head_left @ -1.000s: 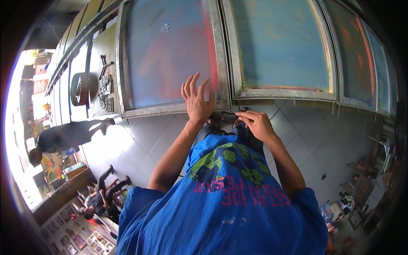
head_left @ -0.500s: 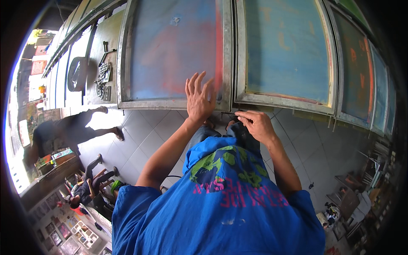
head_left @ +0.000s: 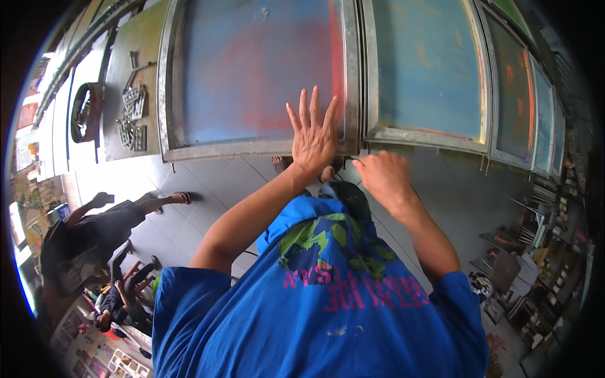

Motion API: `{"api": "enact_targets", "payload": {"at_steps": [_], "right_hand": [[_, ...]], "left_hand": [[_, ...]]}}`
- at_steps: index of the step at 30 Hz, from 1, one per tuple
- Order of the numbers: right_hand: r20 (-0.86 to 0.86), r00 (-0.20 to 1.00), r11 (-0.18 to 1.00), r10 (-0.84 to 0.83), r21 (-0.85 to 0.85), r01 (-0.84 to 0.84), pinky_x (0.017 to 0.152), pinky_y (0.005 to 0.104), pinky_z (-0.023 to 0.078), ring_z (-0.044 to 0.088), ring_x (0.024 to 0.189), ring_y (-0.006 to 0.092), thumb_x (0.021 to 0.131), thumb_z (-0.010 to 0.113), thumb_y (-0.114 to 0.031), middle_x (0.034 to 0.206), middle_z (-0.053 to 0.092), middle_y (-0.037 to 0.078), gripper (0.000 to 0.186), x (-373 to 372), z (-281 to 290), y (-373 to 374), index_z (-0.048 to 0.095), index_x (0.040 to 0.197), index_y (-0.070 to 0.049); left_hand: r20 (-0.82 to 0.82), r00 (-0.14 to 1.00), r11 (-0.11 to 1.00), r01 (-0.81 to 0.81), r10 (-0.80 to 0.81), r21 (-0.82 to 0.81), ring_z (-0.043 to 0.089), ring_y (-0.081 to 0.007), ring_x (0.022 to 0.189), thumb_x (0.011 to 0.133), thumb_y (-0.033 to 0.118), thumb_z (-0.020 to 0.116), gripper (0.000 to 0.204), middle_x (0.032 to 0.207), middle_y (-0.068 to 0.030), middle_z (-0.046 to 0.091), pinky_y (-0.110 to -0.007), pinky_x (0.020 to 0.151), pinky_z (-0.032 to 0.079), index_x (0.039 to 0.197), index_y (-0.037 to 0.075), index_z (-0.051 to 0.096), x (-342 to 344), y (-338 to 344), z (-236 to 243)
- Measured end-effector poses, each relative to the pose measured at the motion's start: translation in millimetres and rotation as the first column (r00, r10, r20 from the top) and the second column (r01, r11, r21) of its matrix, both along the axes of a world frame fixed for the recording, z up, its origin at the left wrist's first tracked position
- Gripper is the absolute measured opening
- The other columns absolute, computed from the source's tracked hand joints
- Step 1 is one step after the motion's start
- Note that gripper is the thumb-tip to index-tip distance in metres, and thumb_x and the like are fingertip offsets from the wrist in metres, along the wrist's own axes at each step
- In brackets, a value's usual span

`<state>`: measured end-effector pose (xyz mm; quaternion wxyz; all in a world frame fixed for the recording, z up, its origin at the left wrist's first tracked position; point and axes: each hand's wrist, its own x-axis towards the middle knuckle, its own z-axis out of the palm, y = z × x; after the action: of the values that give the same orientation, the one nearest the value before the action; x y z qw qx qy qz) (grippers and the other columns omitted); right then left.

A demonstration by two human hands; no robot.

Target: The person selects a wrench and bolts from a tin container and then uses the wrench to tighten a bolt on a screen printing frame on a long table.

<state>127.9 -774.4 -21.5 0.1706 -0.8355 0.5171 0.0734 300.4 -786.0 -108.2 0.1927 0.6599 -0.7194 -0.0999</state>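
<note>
Just beneath left hand (head_left: 314,140), framed panel (head_left: 255,75).

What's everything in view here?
Framed panels: at least four, mostly bluish, across the top
Board: one, greenish, upper left
Metal pieces: several, dark, on the board
Ring: one, dark, far left
Other people: at least two, dark clothes, lower left
Tiled floor: one, grey, centre
Clutter: uncounted, mixed colours, lower right
Trousers: one pair, dark, centre
Shirt: one, blue, bottom centre
Left hand: one, bare, over a panel's edge
Right hand: one, bare, below panels, grip unclear
</note>
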Motion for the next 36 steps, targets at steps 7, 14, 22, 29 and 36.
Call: {"api": "enact_targets", "payload": {"at_steps": [7,14,22,29,36], "right_hand": [[-0.189,0.971,0.986,-0.148,-0.109,0.129,0.061,0.0431,0.055,0.070,0.066,0.0338,0.096,0.056,-0.019,0.071,0.070,0.016,0.021,64.3,0.5,50.8,0.070,0.091,-0.004],[0.240,0.647,0.685,-0.724,0.366,0.630,0.061,0.0325,0.049,0.070,0.073,0.0215,0.101,0.053,-0.018,0.078,0.071,0.016,0.026,37.7,33.7,93.6,0.067,0.114,0.001],[0.424,0.683,0.742,-0.594,0.616,0.263,0.061,0.0302,0.050,0.070,0.071,0.0164,0.100,0.050,-0.012,0.089,0.074,0.011,0.025,87.4,-38.2,106.0,0.064,0.115,0.002],[0.570,0.816,0.911,-0.091,0.378,-0.163,0.076,0.0498,0.052,0.068,0.087,0.0399,0.097,0.059,-0.022,0.090,0.071,0.018,0.021,191.7,-67.3,79.9,0.068,0.110,-0.008],[0.643,0.765,0.973,0.035,0.153,-0.173,0.072,0.0479,0.055,0.069,0.084,0.0368,0.100,0.054,-0.030,0.098,0.071,0.015,0.026,301.3,-101.4,72.3,0.065,0.112,-0.010]], "left_hand": [[-0.190,0.981,0.989,0.000,-0.029,-0.150,0.013,-0.0451,0.149,0.096,0.019,0.056,0.052,0.158,-0.0209,0.024,-0.069,0.117,0.008,0.146,0.013,0.042,8.8,4.8,-6.8],[-0.576,0.798,0.963,0.018,-0.176,-0.269,0.025,-0.0452,0.144,0.085,0.001,0.065,0.048,0.150,-0.0179,0.038,-0.063,0.115,0.026,0.131,0.011,0.056,34.2,12.9,-1.8],[-0.481,0.876,0.965,-0.105,-0.023,-0.239,0.036,-0.0406,0.139,0.085,0.003,0.069,0.037,0.144,-0.0159,0.047,-0.050,0.113,0.035,0.120,0.011,0.064,163.8,31.7,20.1],[-0.112,0.989,0.964,-0.120,0.095,-0.238,0.038,-0.0375,0.138,0.089,0.014,0.069,0.032,0.143,-0.0158,0.048,-0.048,0.114,0.034,0.120,0.011,0.064,298.7,51.9,38.9],[0.022,0.997,0.982,0.071,-0.068,-0.175,0.027,-0.0386,0.145,0.089,0.036,0.072,0.059,0.153,-0.0197,0.034,-0.053,0.118,0.028,0.138,0.010,0.051,368.1,20.8,24.6]]}}
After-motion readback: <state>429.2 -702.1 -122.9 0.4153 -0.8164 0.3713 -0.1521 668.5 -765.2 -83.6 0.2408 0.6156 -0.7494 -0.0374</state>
